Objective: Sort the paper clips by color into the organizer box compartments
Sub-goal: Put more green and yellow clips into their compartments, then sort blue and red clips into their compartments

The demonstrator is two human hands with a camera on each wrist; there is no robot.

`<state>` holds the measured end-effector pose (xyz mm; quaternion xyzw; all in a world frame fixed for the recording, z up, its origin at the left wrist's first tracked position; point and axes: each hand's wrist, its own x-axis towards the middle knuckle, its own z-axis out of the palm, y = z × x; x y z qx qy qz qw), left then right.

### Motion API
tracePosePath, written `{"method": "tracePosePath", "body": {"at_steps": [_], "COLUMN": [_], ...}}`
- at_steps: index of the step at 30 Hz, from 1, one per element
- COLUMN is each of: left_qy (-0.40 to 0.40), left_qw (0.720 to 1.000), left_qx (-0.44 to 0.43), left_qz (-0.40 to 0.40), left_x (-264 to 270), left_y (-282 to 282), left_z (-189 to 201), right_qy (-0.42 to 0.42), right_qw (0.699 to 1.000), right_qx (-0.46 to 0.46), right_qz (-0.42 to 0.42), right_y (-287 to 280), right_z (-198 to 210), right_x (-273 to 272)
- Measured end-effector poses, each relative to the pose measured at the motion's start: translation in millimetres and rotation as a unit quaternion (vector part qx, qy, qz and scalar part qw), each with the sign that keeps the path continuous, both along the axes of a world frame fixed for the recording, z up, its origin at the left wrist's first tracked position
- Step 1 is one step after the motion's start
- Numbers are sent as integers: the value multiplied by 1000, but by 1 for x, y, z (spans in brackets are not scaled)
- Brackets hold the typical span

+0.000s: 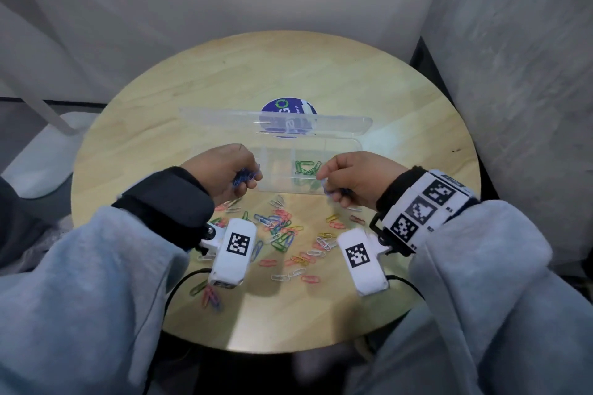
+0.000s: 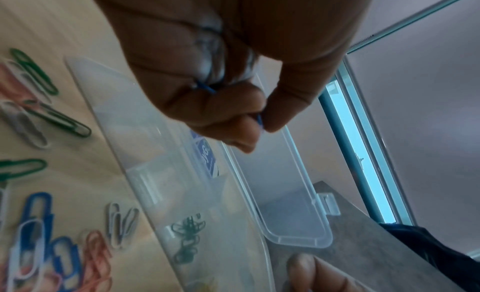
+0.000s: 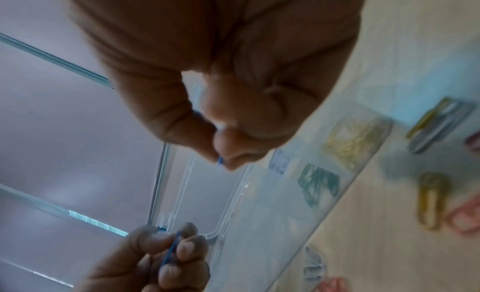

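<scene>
A clear organizer box [image 1: 340, 151] stands mid-table with its lid [image 1: 224, 115] open toward the back. One compartment holds green clips [image 1: 307, 167]; in the right wrist view yellow clips [image 3: 350, 142] lie in the compartment beside the green clips [image 3: 318, 183]. My left hand [image 1: 248, 181] hovers at the box's front left corner, curled round a bunch of blue clips [image 2: 206, 88]. My right hand [image 1: 327, 187] is at the front right edge, pinching a blue clip [image 3: 220, 159] between thumb and forefinger. Loose clips [image 1: 282, 228] of mixed colours lie in front of the box.
The round wooden table [image 1: 417, 138] has a blue sticker [image 1: 282, 106] behind the lid. More clips [image 1: 210, 297] lie near the front left edge. White walls close in behind and to the right; cables hang from the wrist cameras.
</scene>
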<state>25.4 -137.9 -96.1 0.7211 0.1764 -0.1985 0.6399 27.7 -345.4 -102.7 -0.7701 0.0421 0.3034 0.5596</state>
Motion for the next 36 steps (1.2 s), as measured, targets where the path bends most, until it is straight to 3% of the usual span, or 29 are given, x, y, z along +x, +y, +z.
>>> {"method": "tracePosePath", "body": {"at_steps": [8, 11, 14, 22, 29, 36], "left_qy": [-7, -7, -3, -18, -72, -168], "left_qw": [998, 996, 996, 999, 994, 964], "left_qx": [-33, -70, -81, -49, 67, 158], "left_qz": [50, 59, 44, 10, -41, -132], "left_x": [8, 15, 21, 30, 28, 5], "left_y": [18, 19, 12, -12, -19, -29], "left_z": [5, 10, 13, 3, -2, 1], "right_qy": [6, -19, -20, -69, -107, -38], "right_qw": [995, 997, 997, 984, 970, 944], "right_qx": [21, -36, -25, 67, -197, -328], "right_qz": [-100, -73, -66, -150, -90, 0], "right_y": [63, 75, 76, 28, -33, -45], "right_z": [2, -3, -3, 17, 9, -16], "right_x": [32, 35, 30, -2, -31, -33]}}
